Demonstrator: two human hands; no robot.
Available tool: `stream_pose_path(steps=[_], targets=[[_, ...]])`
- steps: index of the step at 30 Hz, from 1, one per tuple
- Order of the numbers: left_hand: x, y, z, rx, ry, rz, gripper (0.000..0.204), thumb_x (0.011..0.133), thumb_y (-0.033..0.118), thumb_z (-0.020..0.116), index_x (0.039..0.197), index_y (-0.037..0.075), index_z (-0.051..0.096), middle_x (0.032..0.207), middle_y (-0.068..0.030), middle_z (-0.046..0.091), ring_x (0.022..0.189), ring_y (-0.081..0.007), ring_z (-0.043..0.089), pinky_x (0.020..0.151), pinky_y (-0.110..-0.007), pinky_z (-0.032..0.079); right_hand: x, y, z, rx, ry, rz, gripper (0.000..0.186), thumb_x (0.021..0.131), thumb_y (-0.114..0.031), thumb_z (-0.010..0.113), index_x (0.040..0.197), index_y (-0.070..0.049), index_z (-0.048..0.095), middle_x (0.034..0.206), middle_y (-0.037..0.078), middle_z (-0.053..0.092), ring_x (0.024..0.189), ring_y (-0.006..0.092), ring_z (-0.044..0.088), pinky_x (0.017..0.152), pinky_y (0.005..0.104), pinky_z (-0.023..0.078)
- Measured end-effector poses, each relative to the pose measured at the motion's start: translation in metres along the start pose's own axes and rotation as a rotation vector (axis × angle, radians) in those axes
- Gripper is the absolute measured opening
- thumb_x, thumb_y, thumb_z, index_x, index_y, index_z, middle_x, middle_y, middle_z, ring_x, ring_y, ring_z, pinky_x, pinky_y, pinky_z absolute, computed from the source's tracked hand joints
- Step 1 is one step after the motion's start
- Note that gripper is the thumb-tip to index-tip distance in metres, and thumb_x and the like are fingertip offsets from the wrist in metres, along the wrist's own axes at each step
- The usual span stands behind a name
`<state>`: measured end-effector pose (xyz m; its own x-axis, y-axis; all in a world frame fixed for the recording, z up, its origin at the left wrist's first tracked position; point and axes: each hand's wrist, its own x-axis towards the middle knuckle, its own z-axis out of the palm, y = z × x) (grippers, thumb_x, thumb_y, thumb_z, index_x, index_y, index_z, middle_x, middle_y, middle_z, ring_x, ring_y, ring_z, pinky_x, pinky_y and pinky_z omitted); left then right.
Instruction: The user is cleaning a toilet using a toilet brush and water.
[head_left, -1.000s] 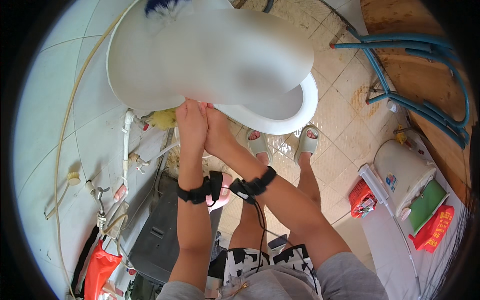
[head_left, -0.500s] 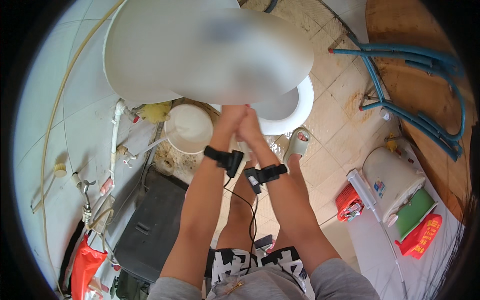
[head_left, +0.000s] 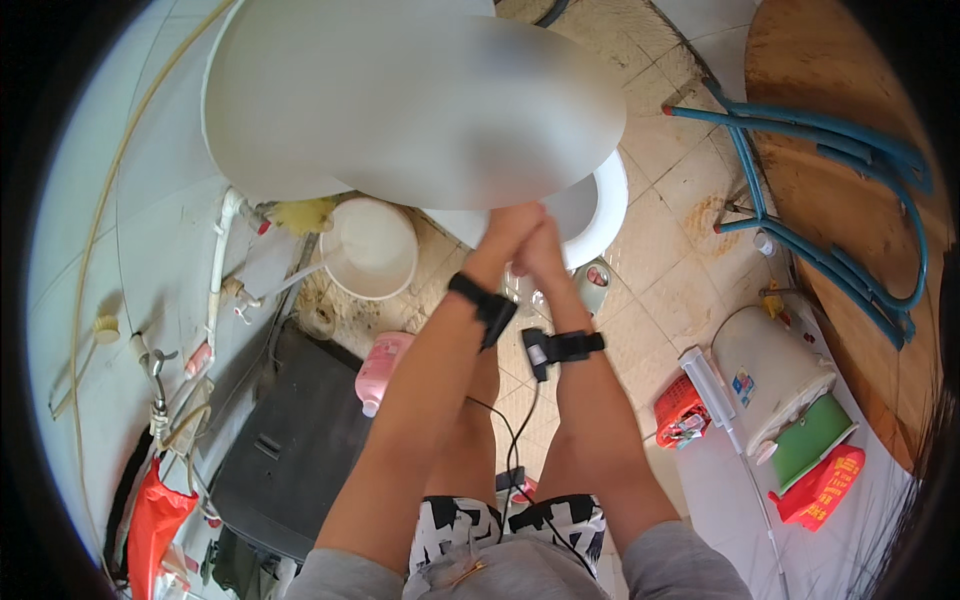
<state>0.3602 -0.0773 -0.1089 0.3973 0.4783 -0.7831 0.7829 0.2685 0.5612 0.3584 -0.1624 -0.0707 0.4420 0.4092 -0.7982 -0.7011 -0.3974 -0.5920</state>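
My left hand [head_left: 512,228] and my right hand [head_left: 543,248] are closed together in front of the white toilet bowl [head_left: 610,205]. Whatever they grip runs into a large blurred pale patch above them and cannot be made out. The blur covers much of the bowl and the white fixture [head_left: 255,95] behind it. Left of my hands, a white bucket [head_left: 370,235] with pale contents stands on the floor, with a yellow bristly thing [head_left: 300,213] behind it. A pink bottle [head_left: 385,355] lies beside my left forearm.
White pipes and taps [head_left: 222,262], a hose [head_left: 100,220] and a red bag [head_left: 157,520] line the left wall. A dark box [head_left: 285,450] stands below them. On the right are a blue tubular frame [head_left: 830,260], a wooden board [head_left: 850,60], a grey bucket [head_left: 765,370] and a red basket [head_left: 675,400].
My joined hands have moved to the right along the front of the toilet. More of the white bucket and the pink bottle now shows beside my left arm.
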Motion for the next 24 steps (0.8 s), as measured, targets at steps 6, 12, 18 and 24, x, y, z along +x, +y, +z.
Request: stream_pose_path(steps=[6,12,18,24], targets=[[-0.045,-0.018,0.029,-0.425,-0.127,-0.155,0.056,0.100,0.046,0.040,0.073,0.000,0.057,0.067,-0.0073,0.058,0.062,-0.0203,0.058,0.058,-0.033,0.046,-0.015,0.016,-0.044,-0.461,0.037,-0.087,0.038,0.096,-0.031,0.046,0.098,0.003,0.062,0.082,0.021,0.066,0.065,0.0303,0.065,0.059,0.0418,0.051],[-0.113,-0.100,0.001,-1.051,0.070,-0.303,0.045,0.102,0.041,0.038,0.078,0.006,0.050,0.072,-0.0039,0.054,0.059,-0.0154,0.051,0.061,-0.031,0.048,-0.087,0.044,-0.002,-0.774,-0.060,-0.049,0.042,0.101,-0.031,0.032,0.126,-0.008,0.057,0.117,0.026,0.060,0.111,0.0445,0.055,0.095,0.0445,0.045],[-0.184,-0.101,0.073,-0.937,-0.015,-0.332,0.052,0.102,0.047,0.033,0.074,0.006,0.050,0.065,-0.0013,0.050,0.059,-0.0113,0.048,0.056,-0.023,0.039,-0.138,0.073,-0.069,-0.528,0.013,0.293,0.041,0.096,-0.006,0.038,0.133,0.010,0.042,0.128,0.022,0.055,0.120,0.0237,0.054,0.098,0.0320,0.044],[-0.133,-0.107,0.029,-1.184,0.190,-0.263,0.054,0.103,0.046,0.030,0.071,0.006,0.050,0.060,-0.0029,0.049,0.057,-0.0145,0.050,0.055,-0.029,0.045,-0.120,0.038,-0.033,-0.729,-0.140,0.198,0.042,0.094,-0.021,0.050,0.128,0.003,0.049,0.116,0.025,0.060,0.108,0.0303,0.060,0.093,0.0384,0.046]])
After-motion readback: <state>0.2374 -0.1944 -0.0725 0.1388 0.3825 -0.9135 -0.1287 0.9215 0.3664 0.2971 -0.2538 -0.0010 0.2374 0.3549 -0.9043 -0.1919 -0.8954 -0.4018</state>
